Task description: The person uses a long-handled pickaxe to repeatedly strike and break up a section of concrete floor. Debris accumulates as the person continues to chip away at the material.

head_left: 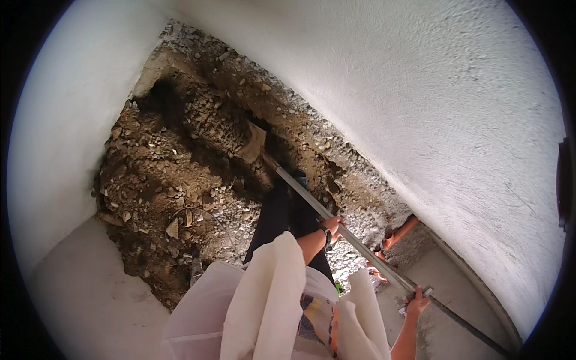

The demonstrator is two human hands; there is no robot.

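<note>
Standing in a dug-out pit of brown earth and rubble, hemmed by white plastered walls ahead and to both sides. Gripping one long metal handle with both hands. Left hand wrapped around the shaft partway down, watch on the wrist, fingers closed round it as far as can be made out. Right hand clamped on the same shaft farther back, nearer the body, thumb side up; exact finger positions too small to tell.

Long axis of the handle running on a diagonal: from beyond the right hand at lower right, up through both hands, and on ahead and to the left of the left hand. Flat blade at the far end, well beyond the left hand, resting against or biting into the soil; whether buried cannot be told. Left hand therefore the nearer one to the blade, right hand the rear one, with the tail of the shaft sticking out behind it.

Dark trouser legs just beside and below the left hand, planted in the rubble. Orange pipes between the two hands and slightly beyond the shaft, at the pit's edge. Loose white garment hanging below both hands. Grey concrete floor far left of the hands.
</note>
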